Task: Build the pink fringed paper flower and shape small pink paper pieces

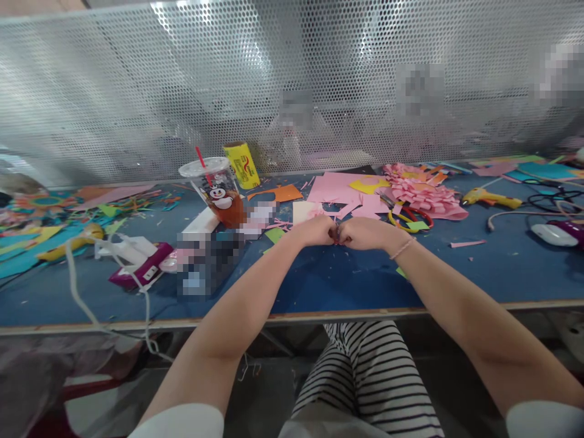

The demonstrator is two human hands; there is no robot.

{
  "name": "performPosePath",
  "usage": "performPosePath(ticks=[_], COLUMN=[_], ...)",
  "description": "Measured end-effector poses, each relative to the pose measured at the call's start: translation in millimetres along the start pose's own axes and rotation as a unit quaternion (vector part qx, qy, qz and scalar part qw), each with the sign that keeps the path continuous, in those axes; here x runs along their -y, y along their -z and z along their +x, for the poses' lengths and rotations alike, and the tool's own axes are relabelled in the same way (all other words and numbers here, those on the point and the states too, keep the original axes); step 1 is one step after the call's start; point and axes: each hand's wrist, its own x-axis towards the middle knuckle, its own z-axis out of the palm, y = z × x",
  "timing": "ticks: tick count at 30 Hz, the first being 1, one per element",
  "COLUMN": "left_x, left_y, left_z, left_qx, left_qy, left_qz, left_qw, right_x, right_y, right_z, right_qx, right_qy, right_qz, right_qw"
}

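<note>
Your left hand [325,230] and right hand [359,233] are meeting over the middle of the blue tabletop [347,283], knuckles nearly touching. Fingers on both are curling inward; I can't tell how far the tips are open or what they're holding, since the spot between them is too small and blurred. Closest stock: narrow pink paper strips [349,209] are lying just past your hands on the far side, and a cream square paper sheet [303,211] is sitting just beyond your left wrist, partly under more pink bits. Farther back, large flat pink paper sheets [335,184] are overlapping, with a yellow cut-paper piece [369,183] resting on them. Scissors with red and yellow handles [398,208] are lying beyond your right wrist, beside a lime-green paper scrap [417,225]. A frilly looped pink paper piece [426,193] is spreading far right of those. On the far left, a clear plastic cup with a red straw [222,196] is holding amber drink, and a yellow printed box [241,165] is leaning near the perforated metal screen [319,67]. Yellow glue guns are lying at left [73,242] and right [493,196].
</note>
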Motion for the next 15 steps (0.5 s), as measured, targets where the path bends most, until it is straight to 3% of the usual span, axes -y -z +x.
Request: performPosePath(ticks=[4, 10, 15], left_x=[-1, -13, -18], left_y=[3.8, 12.5, 16.0], left_z=[-3, -9, -11], left_qx=[0.021, 0.041, 0.065], left_qy=[-0.034, -0.012, -0.004], left_qz=[0.018, 0.043, 0.073], left_qw=[0.999, 0.998, 0.995], right_x=[3, -5, -17], right_y=[7, 5, 3], right_z=[-4, -5, -5], right_qx=[0.033, 0.070, 0.036], right_qy=[-0.006, 0.023, -0.012], right_qz=[0.048, 0.132, 0.178], right_qw=[0.998, 0.988, 0.983])
